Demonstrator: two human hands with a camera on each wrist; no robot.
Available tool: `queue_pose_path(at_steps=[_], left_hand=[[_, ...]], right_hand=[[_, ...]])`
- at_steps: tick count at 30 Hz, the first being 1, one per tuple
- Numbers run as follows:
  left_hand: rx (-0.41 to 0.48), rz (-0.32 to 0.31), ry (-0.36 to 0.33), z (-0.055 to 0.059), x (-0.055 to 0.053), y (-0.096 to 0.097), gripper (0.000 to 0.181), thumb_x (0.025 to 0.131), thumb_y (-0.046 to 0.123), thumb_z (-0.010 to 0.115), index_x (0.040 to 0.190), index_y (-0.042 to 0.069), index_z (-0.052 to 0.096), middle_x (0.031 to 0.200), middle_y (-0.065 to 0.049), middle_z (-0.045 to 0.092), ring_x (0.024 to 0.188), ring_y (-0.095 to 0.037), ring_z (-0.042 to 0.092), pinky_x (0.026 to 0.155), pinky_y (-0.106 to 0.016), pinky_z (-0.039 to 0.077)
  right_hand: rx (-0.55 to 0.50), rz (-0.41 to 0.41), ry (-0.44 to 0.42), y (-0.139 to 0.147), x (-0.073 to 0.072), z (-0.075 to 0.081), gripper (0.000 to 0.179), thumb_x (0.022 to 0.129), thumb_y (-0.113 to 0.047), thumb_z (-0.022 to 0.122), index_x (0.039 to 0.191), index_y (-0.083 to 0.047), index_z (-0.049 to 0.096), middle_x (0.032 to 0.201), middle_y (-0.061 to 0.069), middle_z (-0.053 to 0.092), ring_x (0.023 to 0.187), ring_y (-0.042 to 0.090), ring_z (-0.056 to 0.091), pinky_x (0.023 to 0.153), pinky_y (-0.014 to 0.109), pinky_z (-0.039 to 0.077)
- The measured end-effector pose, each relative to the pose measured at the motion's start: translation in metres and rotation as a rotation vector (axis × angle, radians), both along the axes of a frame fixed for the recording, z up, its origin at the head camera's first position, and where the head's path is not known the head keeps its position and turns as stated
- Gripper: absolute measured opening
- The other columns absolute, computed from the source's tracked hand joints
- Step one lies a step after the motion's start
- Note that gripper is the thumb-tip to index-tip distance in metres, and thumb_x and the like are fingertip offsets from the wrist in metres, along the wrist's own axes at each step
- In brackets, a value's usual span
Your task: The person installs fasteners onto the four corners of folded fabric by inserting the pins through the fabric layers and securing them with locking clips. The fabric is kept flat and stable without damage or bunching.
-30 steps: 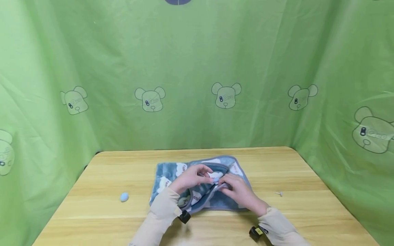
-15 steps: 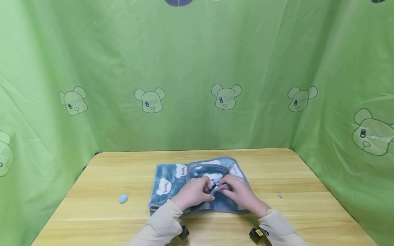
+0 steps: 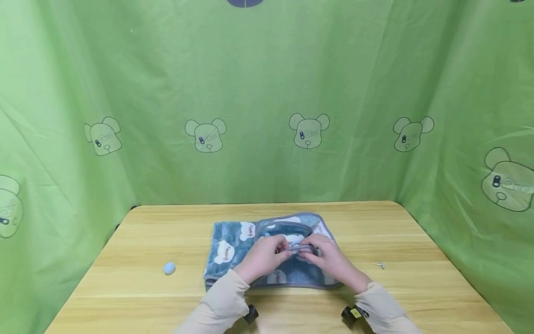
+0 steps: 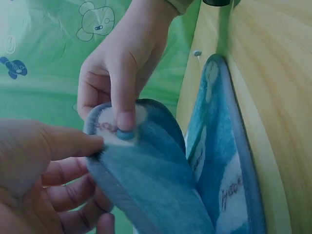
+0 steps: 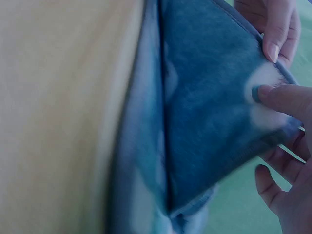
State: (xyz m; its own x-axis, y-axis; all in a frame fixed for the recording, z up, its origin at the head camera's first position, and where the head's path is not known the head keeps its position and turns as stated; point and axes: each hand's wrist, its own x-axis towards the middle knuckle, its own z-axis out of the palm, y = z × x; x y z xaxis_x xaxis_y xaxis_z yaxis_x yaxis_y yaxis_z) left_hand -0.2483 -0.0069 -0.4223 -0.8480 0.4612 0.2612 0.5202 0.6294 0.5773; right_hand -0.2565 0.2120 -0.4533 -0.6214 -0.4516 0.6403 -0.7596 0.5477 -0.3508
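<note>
A folded teal fleece blanket (image 3: 233,239) with white cloud-like patches and grey edging lies mid-table. My left hand (image 3: 263,257) pinches the grey edge of a raised flap (image 4: 156,165) between thumb and fingers. Across from it, my right hand (image 3: 329,260) grips the flap's corner. Its thumb presses a small blue round button-like piece (image 4: 125,134) against the cloth, also seen as a blue disc (image 5: 256,93) at the thumb tip in the right wrist view. What lies behind the cloth under the right fingers is hidden.
A pale blue round cap (image 3: 168,268) sits on the wooden table (image 3: 125,297) left of the blanket. On the right lies a small pin with a flat head (image 3: 380,265). Green curtains (image 3: 250,176) hang around the table's back and sides.
My left hand has come away from the blue piece, shifted slightly down and taken the flap's edge. The flap has been turned and lifted. My right hand stays nearly in place.
</note>
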Motion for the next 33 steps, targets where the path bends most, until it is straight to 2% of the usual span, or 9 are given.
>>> queue_pose_path(at_steps=[4, 7, 10, 13, 18, 22, 27, 30, 33], left_hand=[[0.085, 0.030, -0.018, 0.002, -0.007, -0.006, 0.009, 0.091, 0.024, 0.066, 0.088, 0.017, 0.065, 0.074, 0.006, 0.065, 0.061, 0.000, 0.050, 0.060, -0.017, 0.043], [0.172, 0.057, -0.055, 0.003, -0.014, -0.013, 0.010, 0.092, 0.024, 0.066, 0.088, 0.014, 0.065, 0.073, 0.004, 0.063, 0.061, -0.002, 0.049, 0.059, -0.019, 0.043], [0.254, 0.092, -0.099, 0.000, -0.021, -0.022, 0.013, 0.092, 0.023, 0.065, 0.088, 0.012, 0.064, 0.072, 0.001, 0.061, 0.060, -0.004, 0.049, 0.057, -0.021, 0.044], [0.297, 0.148, -0.122, -0.008, -0.030, -0.030, 0.014, 0.092, 0.023, 0.064, 0.087, 0.011, 0.064, 0.072, 0.002, 0.058, 0.061, -0.006, 0.048, 0.059, -0.021, 0.043], [0.304, 0.232, -0.136, -0.029, -0.046, -0.043, 0.015, 0.091, 0.023, 0.065, 0.084, 0.009, 0.064, 0.070, 0.004, 0.055, 0.064, -0.007, 0.047, 0.061, -0.022, 0.041], [0.294, 0.259, -0.156, -0.042, -0.054, -0.051, 0.017, 0.090, 0.022, 0.066, 0.081, 0.008, 0.063, 0.068, 0.005, 0.051, 0.062, -0.008, 0.046, 0.060, -0.022, 0.039], [0.250, 0.259, -0.208, -0.051, -0.058, -0.055, 0.020, 0.089, 0.021, 0.067, 0.076, 0.007, 0.061, 0.065, 0.006, 0.048, 0.059, -0.009, 0.043, 0.057, -0.023, 0.037], [0.197, 0.260, -0.222, -0.054, -0.057, -0.054, 0.021, 0.088, 0.023, 0.068, 0.074, 0.008, 0.061, 0.066, 0.006, 0.050, 0.060, -0.010, 0.044, 0.058, -0.023, 0.038], [0.165, 0.265, -0.220, -0.057, -0.056, -0.052, 0.021, 0.086, 0.025, 0.070, 0.074, 0.010, 0.062, 0.068, 0.005, 0.055, 0.062, -0.009, 0.047, 0.060, -0.024, 0.040]], right_hand=[[-0.025, -0.049, -0.035, 0.011, -0.002, 0.013, 0.029, 0.076, -0.008, 0.079, 0.103, -0.011, 0.068, 0.092, -0.003, 0.067, 0.084, 0.010, 0.060, 0.073, 0.027, 0.053], [-0.054, -0.133, -0.039, 0.025, -0.004, 0.022, 0.033, 0.077, -0.007, 0.078, 0.108, -0.008, 0.066, 0.095, 0.000, 0.067, 0.087, 0.014, 0.061, 0.076, 0.030, 0.053], [-0.074, -0.213, -0.033, 0.042, -0.004, 0.028, 0.034, 0.078, -0.003, 0.076, 0.110, -0.006, 0.066, 0.096, 0.003, 0.068, 0.089, 0.012, 0.059, 0.076, 0.030, 0.052], [-0.084, -0.271, -0.031, 0.061, -0.004, 0.031, 0.032, 0.080, -0.002, 0.075, 0.110, -0.005, 0.066, 0.097, 0.005, 0.069, 0.090, 0.005, 0.057, 0.077, 0.027, 0.050], [-0.093, -0.334, -0.045, 0.094, -0.002, 0.029, 0.026, 0.082, -0.003, 0.073, 0.108, -0.003, 0.067, 0.096, 0.009, 0.070, 0.089, -0.005, 0.053, 0.075, 0.019, 0.047], [-0.082, -0.382, -0.091, 0.122, 0.000, 0.023, 0.019, 0.084, -0.004, 0.071, 0.103, -0.003, 0.068, 0.094, 0.010, 0.069, 0.087, -0.008, 0.051, 0.071, 0.017, 0.045], [-0.046, -0.390, -0.200, 0.157, 0.000, 0.011, 0.014, 0.086, 0.001, 0.066, 0.100, -0.004, 0.068, 0.092, 0.012, 0.067, 0.085, -0.012, 0.049, 0.067, 0.017, 0.046], [0.025, -0.369, -0.325, 0.178, 0.000, 0.003, 0.020, 0.083, 0.007, 0.063, 0.098, -0.004, 0.067, 0.092, 0.011, 0.067, 0.083, -0.006, 0.053, 0.068, 0.019, 0.047], [0.109, -0.310, -0.480, 0.192, 0.001, -0.003, 0.022, 0.080, 0.009, 0.061, 0.096, -0.006, 0.067, 0.092, 0.009, 0.067, 0.081, 0.000, 0.054, 0.069, 0.020, 0.046]])
